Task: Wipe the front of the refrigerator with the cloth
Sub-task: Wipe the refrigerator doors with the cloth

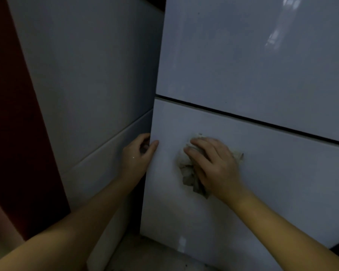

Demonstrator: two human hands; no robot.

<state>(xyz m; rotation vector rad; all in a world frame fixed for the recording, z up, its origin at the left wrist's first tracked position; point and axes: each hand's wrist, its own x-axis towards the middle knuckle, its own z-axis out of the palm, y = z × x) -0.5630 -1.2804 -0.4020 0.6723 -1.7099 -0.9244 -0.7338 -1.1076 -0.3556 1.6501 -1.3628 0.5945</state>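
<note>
While the flat right grip (215,165) presses a half-hidden crumpled grey cloth (187,173) on the white refrigerator (243,65), the left grip (137,153) curls round its door edge, a dark red panel (12,133) beyond

Under my right fingers (202,144) lies the cloth (187,173), against the refrigerator door (272,188). My left fingers (143,136) hook its left edge.

glossy smooth refrigerator (252,65) front, crumpled fabric cloth (188,171)

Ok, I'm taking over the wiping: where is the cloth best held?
Probably the cloth at its bunched middle, palm flat from the front against the lower door, as the right hand does; loose corners trail at its lower edge.
</note>
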